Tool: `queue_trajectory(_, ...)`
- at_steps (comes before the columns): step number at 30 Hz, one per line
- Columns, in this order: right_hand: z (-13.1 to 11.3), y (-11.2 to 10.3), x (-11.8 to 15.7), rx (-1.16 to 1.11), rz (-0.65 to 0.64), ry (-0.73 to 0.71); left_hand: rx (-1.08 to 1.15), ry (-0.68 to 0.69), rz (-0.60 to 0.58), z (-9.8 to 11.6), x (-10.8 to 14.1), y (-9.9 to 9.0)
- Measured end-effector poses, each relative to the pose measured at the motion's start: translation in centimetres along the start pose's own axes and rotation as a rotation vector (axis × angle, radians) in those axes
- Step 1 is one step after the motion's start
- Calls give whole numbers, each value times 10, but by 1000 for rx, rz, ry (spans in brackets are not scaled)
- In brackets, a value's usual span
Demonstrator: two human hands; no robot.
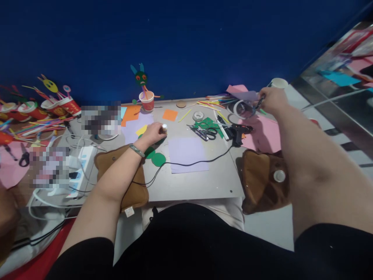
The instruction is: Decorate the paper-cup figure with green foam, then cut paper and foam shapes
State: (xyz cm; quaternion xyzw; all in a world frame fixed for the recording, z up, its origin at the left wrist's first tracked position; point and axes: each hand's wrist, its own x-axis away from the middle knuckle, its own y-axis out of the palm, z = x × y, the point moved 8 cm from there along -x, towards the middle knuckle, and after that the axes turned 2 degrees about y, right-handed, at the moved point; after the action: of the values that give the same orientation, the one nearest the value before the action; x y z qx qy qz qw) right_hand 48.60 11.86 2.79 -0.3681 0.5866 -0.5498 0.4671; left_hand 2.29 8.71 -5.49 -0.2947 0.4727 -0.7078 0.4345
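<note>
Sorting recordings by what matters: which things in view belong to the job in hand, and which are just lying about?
Likely in the job:
white-capped item, in the left hand
dark item, in the right hand, too blurred to name
lilac sheet
green discs

Apparently lying about:
power strip
brown cushion under the left forearm
brown disc

Craft workspace | table (pixel 186 187) | coloured paper (pixel 189 153) | scissors (pixel 204 132) | decorated cups (pixel 147 102)

From our head, the only camera is looking forward and steeply down over our outstretched arms, taking in the whole grey table (pixel 186 188) and the blue wall (pixel 186 46).
</note>
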Motion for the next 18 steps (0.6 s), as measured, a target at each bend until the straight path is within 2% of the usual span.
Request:
queue_trajectory(3,24,-14,-2,-48,-1,173,-13,-29,27,-2,-1,-2)
queue_trajectory(10,62,-45,4,-192,265,347,12,-56,46,-3,0,-4)
queue_trajectory(14,69,-52,6,-191,325,406,23,-52,49,-3,0,-4)
queue_trajectory(18,61,-48,11,-235,382,373,18,-52,67,-5,-2,-3)
